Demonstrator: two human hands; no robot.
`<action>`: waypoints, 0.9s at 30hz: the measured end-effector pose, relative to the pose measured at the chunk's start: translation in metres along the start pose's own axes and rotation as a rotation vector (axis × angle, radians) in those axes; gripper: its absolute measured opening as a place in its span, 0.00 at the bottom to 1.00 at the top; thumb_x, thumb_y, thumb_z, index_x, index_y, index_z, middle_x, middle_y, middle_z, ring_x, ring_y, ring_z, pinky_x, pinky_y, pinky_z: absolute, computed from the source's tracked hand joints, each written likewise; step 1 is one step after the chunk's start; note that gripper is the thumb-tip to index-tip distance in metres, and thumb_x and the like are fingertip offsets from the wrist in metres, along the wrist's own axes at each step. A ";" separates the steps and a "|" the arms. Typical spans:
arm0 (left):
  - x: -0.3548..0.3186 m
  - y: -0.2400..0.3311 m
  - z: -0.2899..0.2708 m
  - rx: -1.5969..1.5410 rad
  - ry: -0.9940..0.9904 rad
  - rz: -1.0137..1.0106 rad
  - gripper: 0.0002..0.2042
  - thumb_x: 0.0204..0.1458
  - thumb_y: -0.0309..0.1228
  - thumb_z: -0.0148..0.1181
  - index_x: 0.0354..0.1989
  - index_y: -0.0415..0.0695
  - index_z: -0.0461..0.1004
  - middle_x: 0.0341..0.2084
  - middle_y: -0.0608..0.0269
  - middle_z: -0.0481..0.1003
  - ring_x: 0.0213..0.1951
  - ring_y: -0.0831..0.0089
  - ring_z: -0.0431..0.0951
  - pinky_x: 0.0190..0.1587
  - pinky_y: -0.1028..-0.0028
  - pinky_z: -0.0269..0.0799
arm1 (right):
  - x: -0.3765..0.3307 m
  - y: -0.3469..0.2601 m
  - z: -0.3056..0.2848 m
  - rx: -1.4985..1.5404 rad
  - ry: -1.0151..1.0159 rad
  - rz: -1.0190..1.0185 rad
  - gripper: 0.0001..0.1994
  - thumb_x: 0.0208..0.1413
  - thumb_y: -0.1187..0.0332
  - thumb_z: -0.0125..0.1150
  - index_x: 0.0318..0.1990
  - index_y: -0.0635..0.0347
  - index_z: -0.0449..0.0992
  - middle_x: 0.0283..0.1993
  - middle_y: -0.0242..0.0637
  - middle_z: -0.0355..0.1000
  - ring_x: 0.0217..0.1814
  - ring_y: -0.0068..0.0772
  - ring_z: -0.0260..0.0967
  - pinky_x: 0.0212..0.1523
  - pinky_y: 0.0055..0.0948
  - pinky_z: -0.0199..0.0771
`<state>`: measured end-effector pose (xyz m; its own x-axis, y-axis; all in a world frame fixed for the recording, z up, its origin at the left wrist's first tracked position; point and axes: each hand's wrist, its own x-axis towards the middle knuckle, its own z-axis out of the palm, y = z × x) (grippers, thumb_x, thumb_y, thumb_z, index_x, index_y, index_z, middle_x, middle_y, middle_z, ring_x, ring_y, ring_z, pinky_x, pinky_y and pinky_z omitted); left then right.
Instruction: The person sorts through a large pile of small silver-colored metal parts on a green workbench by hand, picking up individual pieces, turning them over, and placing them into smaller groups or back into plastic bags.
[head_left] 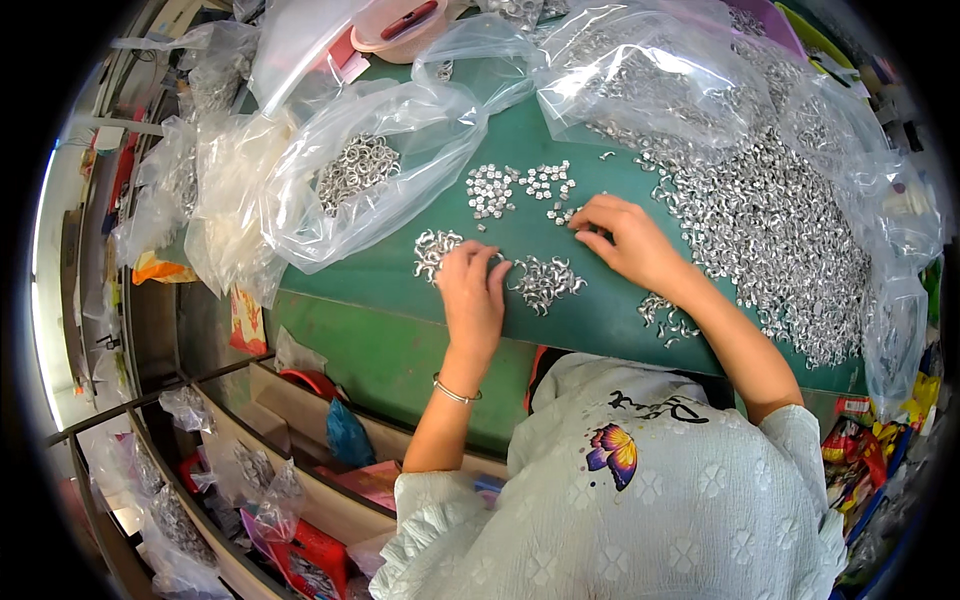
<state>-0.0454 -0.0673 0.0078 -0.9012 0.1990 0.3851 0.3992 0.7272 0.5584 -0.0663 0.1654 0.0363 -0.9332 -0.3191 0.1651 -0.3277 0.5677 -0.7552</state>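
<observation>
My left hand (470,298) rests among small curved silver metal pieces on the green tabletop. Its fingers are bent and close together, and whatever lies under the fingertips is hidden. One little heap of curved pieces (436,252) lies to its left, another heap (547,283) to its right. Farther right, my right hand (628,242) reaches in with bent fingers, its thumb a little apart from them. Those fingertips are at the edge of a few small blocky silver pieces (560,214). Two clusters of similar blocky pieces, a left cluster (490,192) and a right cluster (547,180), lie beyond.
A large spread of curved metal pieces (790,240) covers the table's right side under clear plastic bags (660,75). An open clear bag (420,180) of ring-like pieces stands at the left. Loose pieces (668,318) lie near the front edge. Compartments (290,440) with bags sit below left.
</observation>
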 end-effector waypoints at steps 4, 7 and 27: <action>-0.005 0.015 0.006 -0.124 -0.129 -0.008 0.12 0.50 0.19 0.57 0.44 0.35 0.72 0.40 0.52 0.70 0.43 0.54 0.70 0.47 0.62 0.64 | -0.013 -0.002 0.014 -0.129 -0.088 -0.135 0.07 0.49 0.75 0.59 0.37 0.62 0.76 0.37 0.38 0.70 0.43 0.43 0.67 0.45 0.38 0.68; -0.009 0.022 0.000 -0.126 -0.152 -0.018 0.12 0.51 0.16 0.53 0.44 0.35 0.72 0.41 0.48 0.71 0.44 0.54 0.72 0.47 0.65 0.67 | -0.020 0.000 0.013 -0.098 -0.091 -0.132 0.09 0.49 0.76 0.59 0.39 0.61 0.76 0.39 0.37 0.68 0.45 0.43 0.65 0.47 0.38 0.66; -0.007 0.046 0.003 -0.056 -0.168 0.007 0.15 0.46 0.23 0.64 0.43 0.44 0.74 0.39 0.61 0.69 0.44 0.63 0.68 0.48 0.66 0.57 | -0.009 0.002 0.018 -0.240 -0.100 -0.274 0.08 0.47 0.72 0.63 0.36 0.57 0.74 0.40 0.34 0.67 0.46 0.37 0.63 0.45 0.35 0.62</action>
<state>-0.0213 -0.0329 0.0287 -0.9120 0.3141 0.2639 0.4102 0.6885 0.5982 -0.0557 0.1557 0.0214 -0.7911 -0.5496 0.2685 -0.5993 0.6088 -0.5198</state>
